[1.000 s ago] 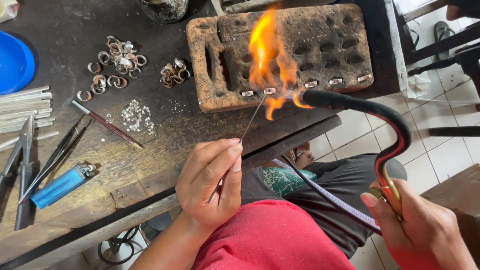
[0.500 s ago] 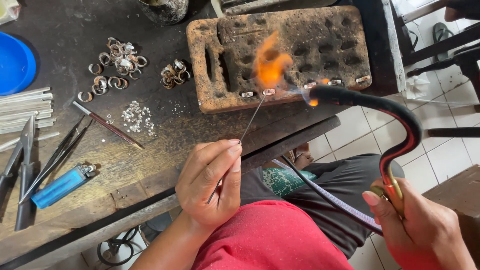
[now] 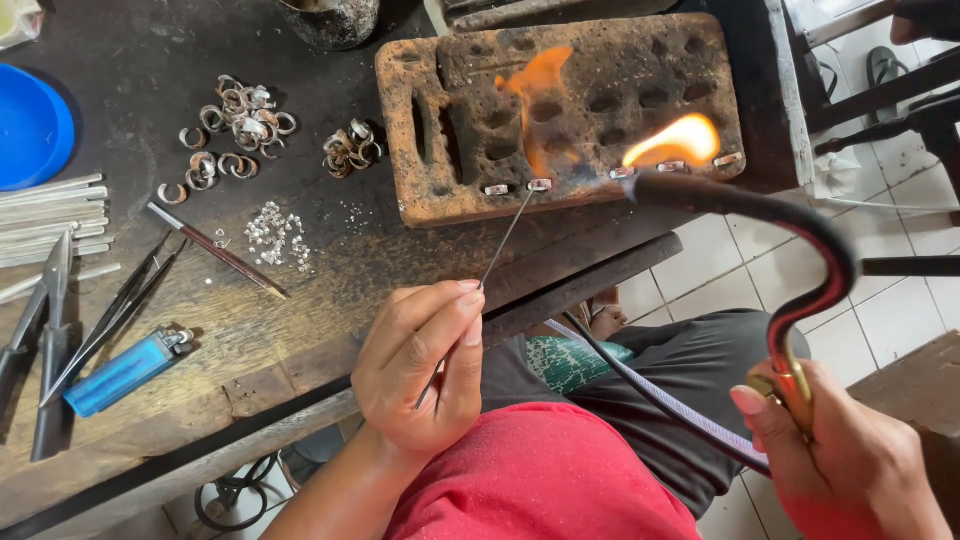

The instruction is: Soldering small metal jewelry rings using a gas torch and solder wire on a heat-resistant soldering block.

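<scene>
Fingers (image 3: 455, 300) of the left hand (image 3: 420, 370) pinch a thin metal rod (image 3: 505, 238), its tip touching a small ring (image 3: 540, 185) on the front edge of the pitted brick (image 3: 560, 110). The right hand (image 3: 850, 470), fingers wrapped tight, grips the curved torch (image 3: 800, 250), nozzle beside the rings, flame (image 3: 675, 140) over the brick. Loose rings (image 3: 235, 125), tweezers (image 3: 110, 315) and a blue lighter (image 3: 125, 372) lie on the dark workbench (image 3: 150, 60).

Likely a jeweller's workshop — scorched soldering block (image 3: 560, 110), rings (image 3: 235, 125), pliers (image 3: 45, 340)
</scene>
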